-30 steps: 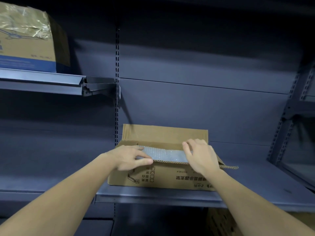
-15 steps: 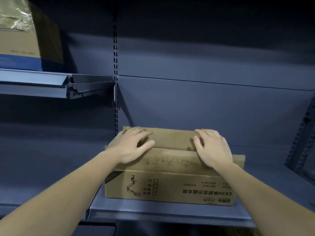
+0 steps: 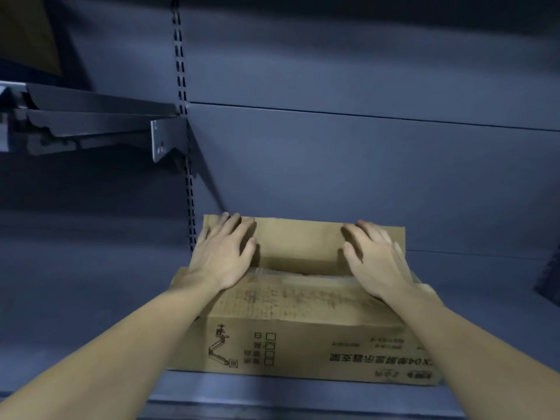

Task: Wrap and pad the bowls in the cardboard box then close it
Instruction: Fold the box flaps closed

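Shelf (image 3: 303,389), front edge: only a narrow grey strip shows between the two bare forearms.

Cardboard box (image 3: 303,344) sits on this shelf with its long front face just behind the front edge. The print on that face reads upside down: a clamp-arm drawing at the left and a row of tick boxes beside it.

Near flap (image 3: 303,295) is folded down flat over the top of the box.

Left hand (image 3: 222,253): the heel is on the left end of the near flap. The fingers are straight and spread, lying flat on the far flap (image 3: 300,241). They are not curled round anything.

Right hand (image 3: 375,262) mirrors it at the right end: flat palm, fingers apart, pressing the same far flap, gripping nothing.

The far flap rises from the back edge of the box and is not down level with the near one. A dark gap lies between the two flaps.

A thin, pale, shiny strip of padding (image 3: 291,271) shows in that gap. The bowls are hidden inside.

Behind the box is the grey back panel (image 3: 363,162). A slotted upright (image 3: 185,147) runs down to the box's back left corner.

Upper left: a second shelf (image 3: 91,116) on a bracket (image 3: 169,140), with a dim brown carton (image 3: 27,31) standing on it.
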The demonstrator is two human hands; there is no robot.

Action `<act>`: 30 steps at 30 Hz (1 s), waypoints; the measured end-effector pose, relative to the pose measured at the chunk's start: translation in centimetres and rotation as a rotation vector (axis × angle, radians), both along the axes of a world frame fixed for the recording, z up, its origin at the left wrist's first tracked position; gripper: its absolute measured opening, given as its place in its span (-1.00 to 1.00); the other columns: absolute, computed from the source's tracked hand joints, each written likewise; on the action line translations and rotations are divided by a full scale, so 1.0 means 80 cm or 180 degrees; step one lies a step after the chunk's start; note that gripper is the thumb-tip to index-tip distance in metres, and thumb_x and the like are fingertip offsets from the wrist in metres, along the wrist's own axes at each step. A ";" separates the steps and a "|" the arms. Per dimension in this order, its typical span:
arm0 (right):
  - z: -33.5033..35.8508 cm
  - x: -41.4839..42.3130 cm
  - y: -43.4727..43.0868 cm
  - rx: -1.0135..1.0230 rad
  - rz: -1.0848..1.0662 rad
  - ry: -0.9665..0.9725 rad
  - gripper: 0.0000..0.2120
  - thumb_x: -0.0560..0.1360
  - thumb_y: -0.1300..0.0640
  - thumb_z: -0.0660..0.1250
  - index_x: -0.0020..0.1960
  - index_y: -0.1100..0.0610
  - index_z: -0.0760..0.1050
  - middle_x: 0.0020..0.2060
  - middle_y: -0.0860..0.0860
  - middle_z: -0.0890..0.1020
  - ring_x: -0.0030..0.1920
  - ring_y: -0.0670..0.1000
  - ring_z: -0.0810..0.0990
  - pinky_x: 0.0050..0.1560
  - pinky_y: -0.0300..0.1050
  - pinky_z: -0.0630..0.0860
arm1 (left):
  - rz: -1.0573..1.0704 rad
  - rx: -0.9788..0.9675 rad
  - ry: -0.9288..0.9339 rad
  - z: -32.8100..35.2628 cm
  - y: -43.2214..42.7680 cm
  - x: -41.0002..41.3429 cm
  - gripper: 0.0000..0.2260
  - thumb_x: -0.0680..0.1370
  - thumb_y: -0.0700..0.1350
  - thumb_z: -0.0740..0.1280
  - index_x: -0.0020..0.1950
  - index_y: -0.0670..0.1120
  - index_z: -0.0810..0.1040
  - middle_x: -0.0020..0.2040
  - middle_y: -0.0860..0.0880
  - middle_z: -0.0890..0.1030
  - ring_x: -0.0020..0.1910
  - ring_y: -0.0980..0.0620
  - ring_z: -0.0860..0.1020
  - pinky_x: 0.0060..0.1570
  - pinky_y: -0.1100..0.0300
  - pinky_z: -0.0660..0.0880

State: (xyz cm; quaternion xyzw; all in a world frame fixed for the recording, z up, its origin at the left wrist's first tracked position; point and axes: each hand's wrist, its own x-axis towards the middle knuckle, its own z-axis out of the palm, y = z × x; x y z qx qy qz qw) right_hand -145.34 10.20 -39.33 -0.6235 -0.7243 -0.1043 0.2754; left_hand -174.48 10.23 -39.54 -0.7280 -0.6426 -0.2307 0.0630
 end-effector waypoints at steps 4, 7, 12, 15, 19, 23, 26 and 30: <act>-0.009 0.001 0.025 -0.0054 -0.0146 -0.0163 -0.58 0.63 -0.10 0.04 0.47 -0.11 0.27 0.51 -0.04 0.27 0.54 -0.02 0.09 0.43 0.06 0.14 | 0.0012 0.0087 0.0118 -0.007 0.021 0.004 -0.52 0.66 0.14 -0.05 0.59 0.13 0.10 0.61 0.03 0.10 0.60 0.04 -0.06 0.55 0.00 -0.06; -0.015 0.002 0.035 -0.0091 -0.0181 -0.0179 -0.56 0.63 -0.13 0.03 0.49 -0.11 0.24 0.48 -0.02 0.29 0.52 -0.01 0.12 0.45 0.04 0.10 | 0.0045 0.0147 0.0169 -0.011 0.035 0.006 -0.52 0.66 0.14 -0.05 0.59 0.13 0.09 0.61 0.01 0.13 0.60 0.02 -0.04 0.54 -0.01 -0.05; -0.018 -0.001 0.029 0.0646 -0.0273 -0.0354 -0.62 0.60 -0.07 0.14 0.37 0.01 0.41 0.20 0.06 0.46 0.27 0.06 0.34 0.36 0.04 0.24 | 0.0047 0.0848 0.0259 -0.018 0.031 0.006 -0.52 0.59 0.13 -0.02 0.41 -0.01 0.39 0.30 -0.10 0.48 0.38 -0.13 0.36 0.42 -0.06 0.19; -0.013 -0.002 0.015 0.1054 -0.0370 -0.0289 -0.72 0.59 0.00 0.18 0.23 0.05 0.49 0.06 0.05 0.48 0.12 0.07 0.38 0.17 0.02 0.33 | 0.0214 0.1275 0.0176 -0.011 0.018 0.009 -0.64 0.57 0.08 0.07 0.18 -0.07 0.51 0.07 -0.11 0.52 0.11 -0.19 0.46 0.28 -0.08 0.32; -0.009 -0.001 -0.007 0.1178 -0.0439 -0.0386 -0.75 0.59 0.01 0.10 -0.10 0.04 0.51 -0.18 -0.04 0.40 -0.10 0.03 0.36 -0.01 -0.02 0.29 | 0.0280 0.1144 0.0258 -0.006 0.001 0.011 -0.71 0.59 0.09 0.03 -0.04 -0.05 0.46 -0.11 -0.03 0.54 -0.02 -0.14 0.50 0.15 -0.06 0.34; -0.012 -0.004 -0.025 0.0883 -0.0390 -0.0364 -0.66 0.61 0.00 0.08 -0.23 0.05 0.50 -0.23 -0.06 0.44 -0.15 0.04 0.41 -0.16 -0.04 0.30 | 0.0289 0.0890 0.0053 -0.003 -0.016 0.008 -0.69 0.59 0.07 0.07 -0.17 -0.03 0.51 -0.19 0.01 0.56 -0.08 -0.10 0.52 -0.13 0.03 0.44; -0.016 -0.003 -0.035 0.0339 -0.0434 -0.0246 -0.70 0.59 -0.01 0.14 -0.25 0.06 0.48 -0.27 -0.06 0.42 -0.12 0.05 0.47 -0.22 -0.09 0.32 | 0.0343 0.0324 -0.0186 -0.009 -0.023 0.004 -0.77 0.56 0.04 0.16 -0.18 0.00 0.54 -0.17 0.05 0.53 -0.02 -0.04 0.49 -0.18 0.11 0.44; -0.014 -0.011 -0.036 -0.0389 -0.0597 -0.0133 -0.84 0.57 0.01 0.16 -0.14 0.01 0.43 -0.20 -0.05 0.45 -0.03 0.03 0.42 -0.20 -0.08 0.38 | 0.0140 -0.0501 -0.0597 -0.003 -0.021 -0.008 -0.90 0.52 0.05 0.29 -0.07 0.08 0.57 0.00 0.11 0.57 0.14 0.00 0.47 0.07 0.08 0.49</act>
